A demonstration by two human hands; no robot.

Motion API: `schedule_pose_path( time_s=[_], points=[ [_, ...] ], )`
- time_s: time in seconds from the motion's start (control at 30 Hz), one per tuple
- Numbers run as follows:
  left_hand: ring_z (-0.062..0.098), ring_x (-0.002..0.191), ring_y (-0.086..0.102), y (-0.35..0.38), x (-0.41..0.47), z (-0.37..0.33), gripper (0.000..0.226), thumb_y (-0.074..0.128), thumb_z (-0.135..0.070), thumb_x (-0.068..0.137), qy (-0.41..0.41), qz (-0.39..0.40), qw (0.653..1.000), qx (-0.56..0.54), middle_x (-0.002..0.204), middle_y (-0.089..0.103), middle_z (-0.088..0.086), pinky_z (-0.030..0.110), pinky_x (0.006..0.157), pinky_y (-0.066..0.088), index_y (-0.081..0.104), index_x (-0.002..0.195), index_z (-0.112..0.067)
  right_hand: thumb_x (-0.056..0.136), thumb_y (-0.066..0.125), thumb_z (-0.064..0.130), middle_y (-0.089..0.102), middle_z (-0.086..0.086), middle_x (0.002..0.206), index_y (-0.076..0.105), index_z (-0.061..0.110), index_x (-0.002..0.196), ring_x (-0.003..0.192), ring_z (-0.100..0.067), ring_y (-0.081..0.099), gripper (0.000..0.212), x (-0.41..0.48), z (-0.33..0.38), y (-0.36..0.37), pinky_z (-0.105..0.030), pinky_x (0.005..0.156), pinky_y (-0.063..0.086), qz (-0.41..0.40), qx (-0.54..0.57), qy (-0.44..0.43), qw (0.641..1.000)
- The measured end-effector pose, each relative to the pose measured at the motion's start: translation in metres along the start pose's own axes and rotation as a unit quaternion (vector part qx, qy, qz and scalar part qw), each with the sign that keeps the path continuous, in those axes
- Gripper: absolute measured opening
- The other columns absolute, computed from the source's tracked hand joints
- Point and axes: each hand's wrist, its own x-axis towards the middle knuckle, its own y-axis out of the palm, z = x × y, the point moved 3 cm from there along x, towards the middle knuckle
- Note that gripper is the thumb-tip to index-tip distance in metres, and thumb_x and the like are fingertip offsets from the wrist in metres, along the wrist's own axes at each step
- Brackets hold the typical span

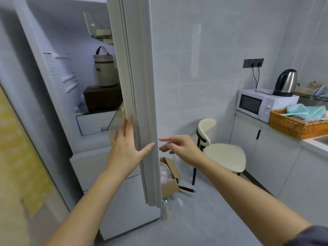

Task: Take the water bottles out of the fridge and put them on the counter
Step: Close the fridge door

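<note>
1. At the fridge door, check both grips first. The left grip lies flat on the door's inner edge, fingers straight and thumb reaching across the seal. The right grip hangs loosely spread just beside the door's outer face and holds nothing. Whether its fingertip touches the door cannot be told.
2. Locate the water bottles. None shows in this view, because the door stands edge-on and hides its own shelves. Inside the fridge you see only a lunch bag standing on a brown box, with a white drawer below.
3. Treat both grips as apart from the bottles. Neither has reached into the cabinet, so the door probably needs a wider swing before any bottle can be taken.
4. Expect a full bottle to be heavy for its size, thin-walled, and possibly slick from the cold. Wrap the fingers round the body below the shoulder, not the cap. Squeeze firmly but without denting.
5. Note the desk at your right, well apart from the fridge. It carries a microwave and a wicker basket, so plan to set the bottles on its bare strip.
</note>
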Motion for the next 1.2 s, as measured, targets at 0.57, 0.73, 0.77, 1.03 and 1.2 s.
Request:
schedule_pose_path(
  time_s=[0.57,0.73,0.77,1.03,1.2],
  points=[
    [0.018,0.140,0.032,-0.082,-0.001,0.068,0.100,0.076,-0.040,0.079,-0.066,-0.094,0.989,-0.088,0.156,0.023,-0.002,0.038,0.107,0.038,0.009,0.153,-0.027,0.089,0.070,0.024,0.040,0.006,0.150,0.040,0.028,0.147,0.131,-0.014,0.046,0.065,0.070,0.027,0.087,-0.030,0.106,0.040,-0.005,-0.110,-0.031,0.993],
    [0.016,0.139,0.032,-0.085,0.011,0.054,0.093,0.075,-0.034,0.082,-0.081,-0.165,0.980,-0.071,0.155,0.024,-0.005,0.026,0.098,0.036,0.015,0.152,-0.023,0.069,0.080,0.050,0.005,0.015,0.163,0.006,0.046,0.152,0.150,-0.007,0.008,0.112,0.114,0.024,0.092,-0.043,0.120,0.023,0.022,-0.105,-0.033,0.994],
    [0.015,0.138,0.033,-0.085,0.013,0.054,0.090,0.074,-0.032,0.084,-0.083,-0.173,0.979,-0.072,0.154,0.024,-0.005,0.024,0.096,0.036,0.016,0.151,-0.023,0.071,0.082,0.046,0.006,0.015,0.163,0.006,0.045,0.153,0.149,-0.009,0.011,0.111,0.120,0.025,0.094,-0.040,0.119,0.025,0.031,-0.093,-0.036,0.995],
    [0.018,0.138,0.033,-0.082,0.024,0.089,0.065,0.055,-0.018,0.096,-0.110,-0.228,0.964,-0.079,0.153,0.028,0.000,0.038,0.110,0.039,0.018,0.150,-0.019,0.079,0.080,0.034,0.017,0.015,0.160,0.015,0.043,0.153,0.140,-0.023,0.037,0.099,0.152,0.026,0.105,-0.034,0.108,0.040,0.076,-0.041,-0.038,0.996],
    [0.027,0.132,0.043,-0.080,0.043,0.126,0.051,0.045,-0.014,0.099,-0.168,-0.279,0.941,-0.090,0.150,0.035,0.008,0.044,0.103,0.046,0.024,0.145,-0.019,0.078,0.081,0.038,0.006,0.007,0.164,0.008,0.041,0.154,0.151,-0.014,0.007,0.105,0.185,0.031,0.102,-0.040,0.121,0.018,0.043,-0.084,-0.048,0.994]
  ],
)
